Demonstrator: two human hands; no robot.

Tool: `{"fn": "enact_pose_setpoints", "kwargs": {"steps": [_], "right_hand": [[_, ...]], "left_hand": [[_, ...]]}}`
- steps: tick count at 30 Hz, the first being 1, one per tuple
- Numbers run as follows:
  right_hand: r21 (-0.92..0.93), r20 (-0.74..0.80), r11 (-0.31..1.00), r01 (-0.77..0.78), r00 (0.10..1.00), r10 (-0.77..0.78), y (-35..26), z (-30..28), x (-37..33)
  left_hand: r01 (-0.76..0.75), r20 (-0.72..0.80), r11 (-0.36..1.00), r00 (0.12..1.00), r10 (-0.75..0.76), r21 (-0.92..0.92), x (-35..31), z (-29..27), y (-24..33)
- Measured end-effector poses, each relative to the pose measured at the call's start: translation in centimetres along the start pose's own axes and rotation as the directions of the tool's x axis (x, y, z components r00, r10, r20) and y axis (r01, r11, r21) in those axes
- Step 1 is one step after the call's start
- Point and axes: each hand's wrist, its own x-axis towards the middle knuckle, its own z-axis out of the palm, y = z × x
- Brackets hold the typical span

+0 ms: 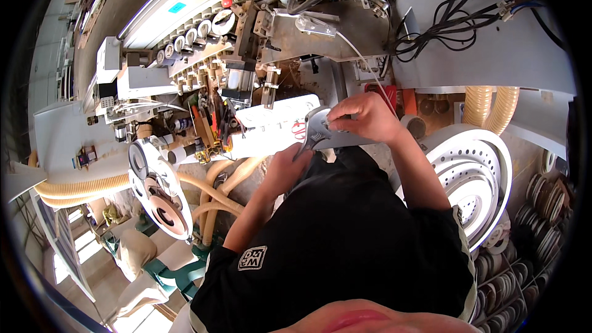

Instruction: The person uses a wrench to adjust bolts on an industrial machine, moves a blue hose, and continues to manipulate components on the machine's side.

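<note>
A metal adjustable wrench [315, 129] is in my left hand [286, 169], which is closed around its handle in front of my body. The jaw end of the wrench points up and away from me. My right hand [369, 118] comes in from the right with its fingertips pinched together beside the wrench's jaws. Whatever small thing lies between those fingertips, if anything, I cannot make out. Just beyond and left of my hands lies a bright white panel [259, 142] with red marks.
Machinery with a row of metal fittings [196, 74] stands ahead. Hand tools [209, 124] cluster left of the panel. Beige hoses [86, 190] run at left, near a disc assembly [161, 191]. Large white perforated discs [472, 179] stand close by my right arm. Black cables [441, 34] hang at upper right.
</note>
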Motion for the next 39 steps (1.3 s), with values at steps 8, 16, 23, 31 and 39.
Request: {"fn": "enact_pose_setpoints", "kwargs": {"steps": [8, 16, 23, 31, 39], "right_hand": [[0.072, -0.056, 0.966, -0.248, 0.966, 0.253, 0.6, 1.3, -1.8], [-0.408, -0.052, 0.897, 0.17, 0.977, -0.209, 1.8, 1.8, -3.5], [-0.441, -0.08, 0.876, 0.194, 0.964, -0.253, 3.2, 3.0, -4.2], [-0.366, -0.235, 0.903, 0.226, 0.916, -0.324, 4.5, 3.8, -2.9], [-0.605, -0.343, 0.758, 0.244, 0.779, -0.525, 2.5, 3.2, -2.0]], "left_hand": [[-0.054, -0.061, 0.978, 0.996, 0.068, 0.2, -0.6, 0.7, -0.7], [-0.183, -0.02, 0.908, 0.978, 0.206, 0.377, -1.1, -0.2, -1.9], [-0.072, 0.014, 0.948, 0.997, 0.071, 0.311, -1.2, 0.3, -3.2], [-0.016, -0.081, 0.967, 0.996, 0.038, 0.254, -1.0, 1.1, -2.1], [-0.113, -0.137, 0.992, 0.983, 0.12, 0.056, -0.8, 1.8, 0.2]]}}
